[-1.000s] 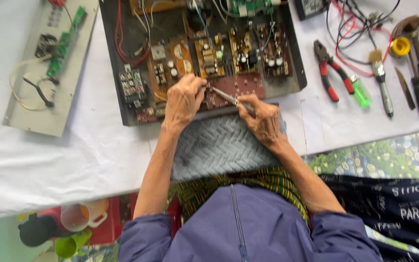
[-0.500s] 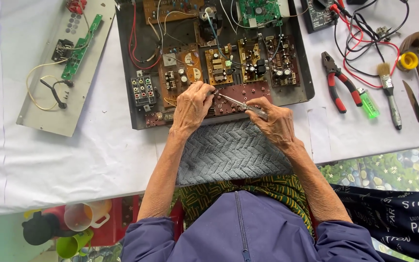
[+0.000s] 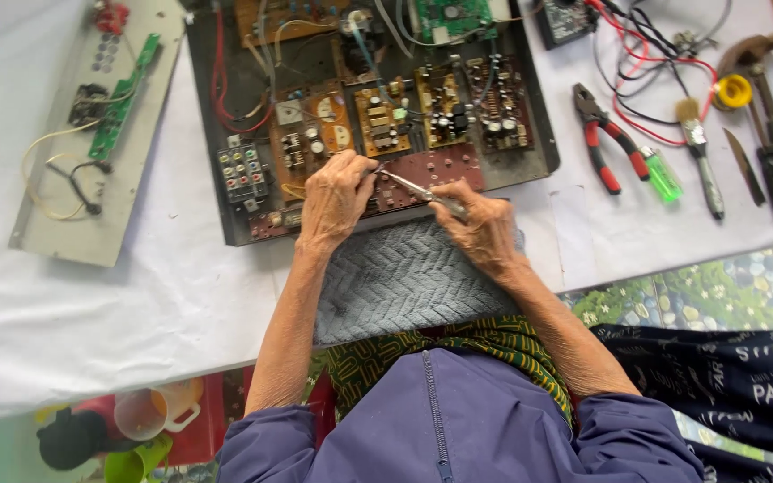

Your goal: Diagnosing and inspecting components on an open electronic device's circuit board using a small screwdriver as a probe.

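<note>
An opened electronic chassis [image 3: 225,192] with brown circuit boards [image 3: 378,121] lies on a white sheet. My right hand [image 3: 480,228] grips a slim metal tool, like tweezers or fine pliers [image 3: 413,190], whose tip points left toward a reddish-brown board strip [image 3: 445,165] at the chassis's near edge. My left hand [image 3: 337,197] rests on that same edge, fingers curled beside the tool's tip, pinching at something too small to make out. Both forearms lie over a grey woven pad [image 3: 404,282].
A detached grey panel [image 3: 91,228] with a green board and yellowish wires lies at left. At right are red-handled pliers [image 3: 606,148], a green lighter, a brush [image 3: 700,152], a knife, a hammer [image 3: 767,98], yellow tape and red and black leads. Cups stand below the table edge.
The view has shifted, so the chassis sits lower and further right in frame. Both hands stay at the near edge of the chassis, with the tool still in my right hand.
</note>
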